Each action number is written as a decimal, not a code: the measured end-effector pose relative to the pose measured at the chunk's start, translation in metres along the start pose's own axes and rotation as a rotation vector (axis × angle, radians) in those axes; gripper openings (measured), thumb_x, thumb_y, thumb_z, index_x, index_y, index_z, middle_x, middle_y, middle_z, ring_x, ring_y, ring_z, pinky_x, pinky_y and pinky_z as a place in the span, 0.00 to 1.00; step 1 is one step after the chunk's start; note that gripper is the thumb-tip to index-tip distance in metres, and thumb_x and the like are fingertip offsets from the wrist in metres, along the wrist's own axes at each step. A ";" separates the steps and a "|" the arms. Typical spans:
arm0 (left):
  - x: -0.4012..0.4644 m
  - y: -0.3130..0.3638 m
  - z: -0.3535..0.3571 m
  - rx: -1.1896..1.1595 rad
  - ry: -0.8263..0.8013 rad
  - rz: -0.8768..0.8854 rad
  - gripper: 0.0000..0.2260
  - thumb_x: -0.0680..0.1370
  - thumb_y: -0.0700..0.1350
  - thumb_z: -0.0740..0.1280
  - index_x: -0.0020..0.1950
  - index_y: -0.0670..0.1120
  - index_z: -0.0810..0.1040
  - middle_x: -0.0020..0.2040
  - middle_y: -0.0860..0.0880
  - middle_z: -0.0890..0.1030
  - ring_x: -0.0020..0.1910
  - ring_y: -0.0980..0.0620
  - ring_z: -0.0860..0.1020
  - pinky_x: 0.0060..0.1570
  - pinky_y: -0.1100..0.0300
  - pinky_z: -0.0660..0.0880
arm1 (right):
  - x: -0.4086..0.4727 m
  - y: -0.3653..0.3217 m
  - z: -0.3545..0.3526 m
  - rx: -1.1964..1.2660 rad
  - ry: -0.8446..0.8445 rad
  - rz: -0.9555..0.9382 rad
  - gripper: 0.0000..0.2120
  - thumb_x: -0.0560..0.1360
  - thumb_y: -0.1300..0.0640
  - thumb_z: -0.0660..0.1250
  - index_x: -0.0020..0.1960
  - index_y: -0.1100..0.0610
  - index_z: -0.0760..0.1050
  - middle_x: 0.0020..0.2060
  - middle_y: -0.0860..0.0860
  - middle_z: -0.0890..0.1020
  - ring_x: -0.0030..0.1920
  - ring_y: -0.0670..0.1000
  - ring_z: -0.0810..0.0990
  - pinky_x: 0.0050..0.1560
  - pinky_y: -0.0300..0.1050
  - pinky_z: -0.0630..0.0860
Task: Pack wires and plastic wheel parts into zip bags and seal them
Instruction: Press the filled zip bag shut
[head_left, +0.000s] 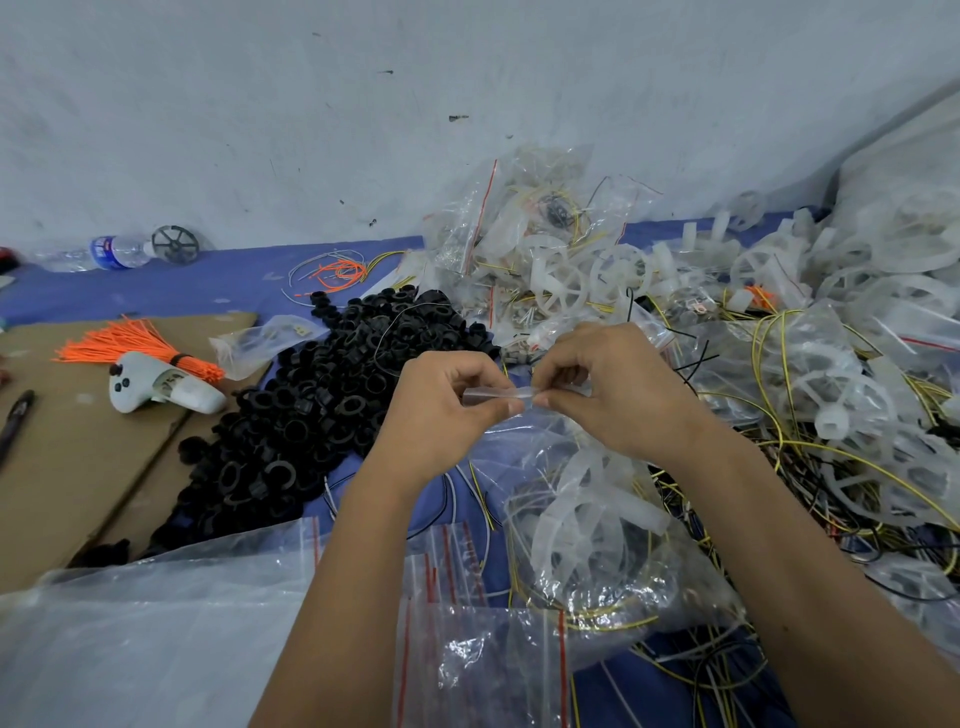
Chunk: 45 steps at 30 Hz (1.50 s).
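Observation:
A clear zip bag (587, 525) holding white plastic wheel parts and yellow wires hangs in front of me. My left hand (441, 410) and my right hand (608, 384) pinch its top strip side by side, fingertips nearly touching. Loose white wheel parts (852, 405) tangled with yellow and black wires lie to the right. Filled zip bags (524, 228) are heaped at the back by the wall. Empty zip bags with red lines (467, 660) lie near my forearms.
A heap of black plastic rings (322, 410) fills the middle left. On brown cardboard (67, 467) lie orange cable ties (135, 338), a white controller (161, 387) and a pen (13, 421). A water bottle (109, 252) lies by the wall. Large clear plastic sheet (156, 639) at bottom left.

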<state>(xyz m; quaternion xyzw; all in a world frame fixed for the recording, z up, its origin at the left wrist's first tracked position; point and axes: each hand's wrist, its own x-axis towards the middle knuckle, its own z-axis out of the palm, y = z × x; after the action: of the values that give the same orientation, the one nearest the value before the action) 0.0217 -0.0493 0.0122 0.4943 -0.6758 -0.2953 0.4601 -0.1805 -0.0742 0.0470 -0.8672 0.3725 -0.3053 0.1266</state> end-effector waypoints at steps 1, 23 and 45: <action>0.001 0.000 0.000 -0.001 0.007 0.000 0.06 0.72 0.37 0.79 0.38 0.45 0.84 0.32 0.53 0.82 0.31 0.58 0.77 0.35 0.64 0.71 | 0.001 -0.001 0.000 -0.014 -0.012 -0.009 0.03 0.71 0.59 0.78 0.44 0.54 0.85 0.36 0.42 0.79 0.40 0.40 0.75 0.45 0.31 0.70; -0.001 0.006 0.004 0.163 0.046 0.019 0.08 0.73 0.41 0.80 0.38 0.49 0.83 0.35 0.56 0.82 0.35 0.59 0.79 0.39 0.67 0.75 | -0.006 0.015 -0.016 0.051 -0.020 0.135 0.06 0.68 0.59 0.81 0.37 0.52 0.85 0.30 0.43 0.82 0.33 0.40 0.80 0.36 0.32 0.75; -0.006 0.000 -0.009 0.069 0.083 -0.003 0.07 0.73 0.37 0.78 0.38 0.45 0.84 0.39 0.52 0.86 0.43 0.52 0.85 0.47 0.57 0.79 | -0.011 0.024 -0.022 0.131 -0.019 0.181 0.07 0.68 0.64 0.80 0.39 0.54 0.85 0.31 0.43 0.83 0.33 0.38 0.80 0.37 0.28 0.74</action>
<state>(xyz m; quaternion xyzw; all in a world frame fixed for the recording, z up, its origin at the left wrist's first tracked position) 0.0301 -0.0434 0.0135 0.5229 -0.6652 -0.2517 0.4699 -0.2133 -0.0829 0.0487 -0.8227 0.4273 -0.3081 0.2137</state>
